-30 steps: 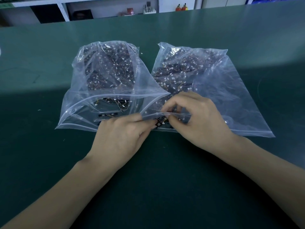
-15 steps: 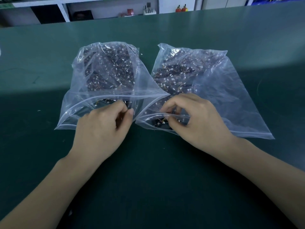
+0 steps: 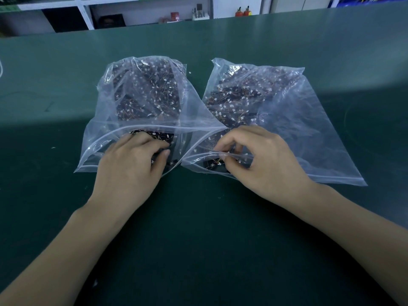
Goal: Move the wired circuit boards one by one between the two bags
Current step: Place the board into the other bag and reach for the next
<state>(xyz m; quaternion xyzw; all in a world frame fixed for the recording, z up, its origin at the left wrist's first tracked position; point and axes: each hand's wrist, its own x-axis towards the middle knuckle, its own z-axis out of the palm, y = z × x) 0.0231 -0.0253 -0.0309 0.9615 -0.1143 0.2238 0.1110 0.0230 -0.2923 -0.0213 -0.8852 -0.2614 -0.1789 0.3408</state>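
Observation:
Two clear zip bags lie side by side on the green table, both full of small black wired circuit boards with white connectors. My left hand point(image 3: 132, 164) reaches into the open mouth of the left bag point(image 3: 106, 131). Its curled fingers and thumb pinch a wired circuit board point(image 3: 160, 151) just above the boards lying there. My right hand point(image 3: 260, 160) is at the mouth of the right bag point(image 3: 309, 129). Thumb and forefinger pinch the bag's upper lip and hold it open over several boards point(image 3: 212, 165).
The green table point(image 3: 198, 239) stretches wide around the bags. White shelving point(image 3: 88, 16) with small items stands beyond its far edge. A thin white wire point(image 3: 1, 69) shows at the far left edge.
My left hand has moved left from the right bag's mouth, carrying a board, and has gone into the left bag's mouth. My right hand has stayed on the right bag's lip.

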